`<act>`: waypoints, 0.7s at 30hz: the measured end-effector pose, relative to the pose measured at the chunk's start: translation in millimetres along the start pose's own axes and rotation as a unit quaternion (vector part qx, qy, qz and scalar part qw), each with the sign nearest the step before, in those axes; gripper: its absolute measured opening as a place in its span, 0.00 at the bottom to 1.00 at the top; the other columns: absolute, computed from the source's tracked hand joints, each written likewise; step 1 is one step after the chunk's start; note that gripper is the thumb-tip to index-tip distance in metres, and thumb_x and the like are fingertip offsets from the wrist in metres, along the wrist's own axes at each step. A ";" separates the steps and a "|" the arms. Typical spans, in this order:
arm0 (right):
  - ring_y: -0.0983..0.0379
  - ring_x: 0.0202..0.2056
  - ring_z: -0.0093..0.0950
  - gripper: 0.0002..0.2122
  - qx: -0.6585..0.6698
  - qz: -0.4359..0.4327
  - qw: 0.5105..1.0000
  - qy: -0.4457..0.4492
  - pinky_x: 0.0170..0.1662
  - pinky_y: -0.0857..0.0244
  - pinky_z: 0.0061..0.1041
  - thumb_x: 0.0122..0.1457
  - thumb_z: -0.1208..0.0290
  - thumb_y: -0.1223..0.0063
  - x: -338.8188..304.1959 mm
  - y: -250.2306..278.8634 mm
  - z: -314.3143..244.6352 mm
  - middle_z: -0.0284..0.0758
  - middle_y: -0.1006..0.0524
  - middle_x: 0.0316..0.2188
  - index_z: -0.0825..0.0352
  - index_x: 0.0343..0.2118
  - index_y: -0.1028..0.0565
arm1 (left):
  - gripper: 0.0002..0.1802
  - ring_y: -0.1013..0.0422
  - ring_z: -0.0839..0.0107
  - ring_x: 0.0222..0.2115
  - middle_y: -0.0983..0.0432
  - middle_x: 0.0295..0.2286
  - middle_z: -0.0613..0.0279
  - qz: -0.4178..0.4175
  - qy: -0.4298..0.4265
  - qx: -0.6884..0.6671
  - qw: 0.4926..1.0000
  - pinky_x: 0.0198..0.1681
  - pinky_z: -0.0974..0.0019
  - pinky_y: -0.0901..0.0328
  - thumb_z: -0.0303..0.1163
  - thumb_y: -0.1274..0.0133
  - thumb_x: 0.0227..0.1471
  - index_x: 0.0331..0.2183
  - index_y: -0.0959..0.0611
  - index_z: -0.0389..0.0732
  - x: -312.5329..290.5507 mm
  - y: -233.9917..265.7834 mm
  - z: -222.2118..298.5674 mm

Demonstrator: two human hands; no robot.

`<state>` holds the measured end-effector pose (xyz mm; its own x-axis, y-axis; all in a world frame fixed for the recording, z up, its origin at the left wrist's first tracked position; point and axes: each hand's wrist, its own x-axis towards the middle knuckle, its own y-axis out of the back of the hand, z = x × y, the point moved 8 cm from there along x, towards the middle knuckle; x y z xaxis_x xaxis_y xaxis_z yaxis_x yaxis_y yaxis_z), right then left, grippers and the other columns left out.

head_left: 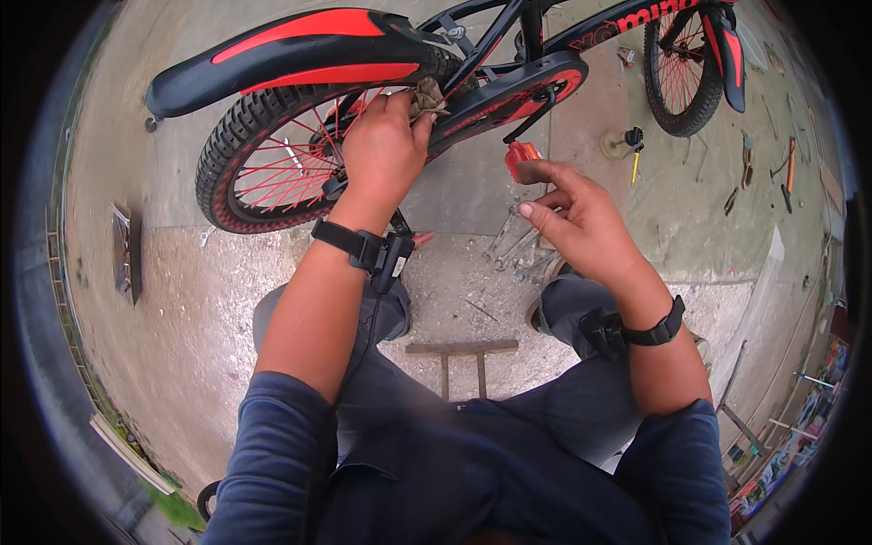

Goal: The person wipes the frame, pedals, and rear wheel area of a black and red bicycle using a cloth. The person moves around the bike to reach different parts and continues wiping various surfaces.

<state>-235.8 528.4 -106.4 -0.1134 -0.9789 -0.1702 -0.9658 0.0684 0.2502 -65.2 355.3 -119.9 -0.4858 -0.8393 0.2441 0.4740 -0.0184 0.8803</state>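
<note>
A black bicycle with red trim stands before me, its rear wheel (263,168) to the left. My left hand (386,150) is closed on a crumpled brownish rag (427,100), held against the bike between the rear wheel and the black chain guard (495,104). Its fingertips are partly hidden behind the hand. At the lower end of the crank is a red pedal (520,156). My right hand (581,218) is just below and right of it, with the index finger at the pedal's edge. The thumb stands apart from that finger, and nothing shows between them.
Wrenches (513,245) lie on the ground below the pedal. Farther right are a yellow-and-black tool (634,150), pliers (747,163) and an orange-handled hammer (790,163). A small wooden stand (461,348) is between my legs. An open box (127,250) sits at left.
</note>
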 end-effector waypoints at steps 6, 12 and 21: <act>0.25 0.38 0.20 0.23 -0.010 0.003 1.000 0.019 0.41 0.28 0.22 0.62 0.78 0.39 2.6 2.1 1.5 0.35 0.25 0.52 0.71 0.60 0.30 | 0.17 0.23 0.44 0.35 0.20 0.36 0.47 -0.051 0.021 0.027 0.998 0.37 0.48 0.29 0.38 0.37 0.52 0.39 0.19 0.36 -26.6 3.6 -39.2; 0.24 0.39 0.20 0.23 -0.031 -0.004 0.999 0.014 0.43 0.28 0.23 0.62 0.78 0.40 5.2 3.9 8.2 0.36 0.24 0.51 0.72 0.60 0.30 | 0.16 0.24 0.44 0.38 0.21 0.38 0.45 -0.141 0.063 0.097 0.983 0.39 0.45 0.29 0.37 0.37 0.52 0.38 0.18 0.36 -46.2 -0.6 -83.5; 0.24 0.39 0.20 0.22 -0.024 0.013 1.000 0.015 0.44 0.28 0.22 0.63 0.77 0.40 6.5 20.0 10.3 0.38 0.23 0.53 0.72 0.59 0.30 | 0.18 0.22 0.43 0.37 0.19 0.35 0.43 -0.161 0.126 0.162 0.965 0.39 0.45 0.30 0.34 0.39 0.53 0.44 0.20 0.37 -64.5 32.5 -123.7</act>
<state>-258.2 525.4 -112.3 -0.1305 -0.9823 -0.1342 -0.9503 0.0853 0.2995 72.3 341.6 -157.4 -0.3561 -0.9247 -0.1349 0.0545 -0.1647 0.9848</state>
